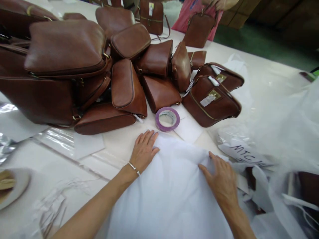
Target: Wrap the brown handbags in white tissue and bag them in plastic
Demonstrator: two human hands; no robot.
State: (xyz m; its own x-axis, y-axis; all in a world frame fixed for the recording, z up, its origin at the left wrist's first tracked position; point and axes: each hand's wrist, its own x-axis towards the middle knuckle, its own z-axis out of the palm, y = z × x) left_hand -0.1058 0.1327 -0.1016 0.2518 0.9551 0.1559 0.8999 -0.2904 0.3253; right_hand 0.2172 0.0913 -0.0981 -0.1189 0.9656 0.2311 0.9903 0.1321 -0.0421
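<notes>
My left hand (144,150) lies flat with fingers stretched out on the upper left edge of a white fabric dust bag (169,192) spread on the table in front of me. My right hand (221,179) rests on the bag's upper right part, fingers curled and pinching a fold of the fabric. A silver bracelet sits on my left wrist. A roll of purple tape (167,119) lies just beyond the bag, close to my left fingertips.
A heap of several brown leather bags (74,66) fills the far left. Two tagged bags (211,99) lie right of the tape. Clear plastic bags (281,132) with a written label pile at the right. Another person in pink (191,13) holds a bag at the far edge.
</notes>
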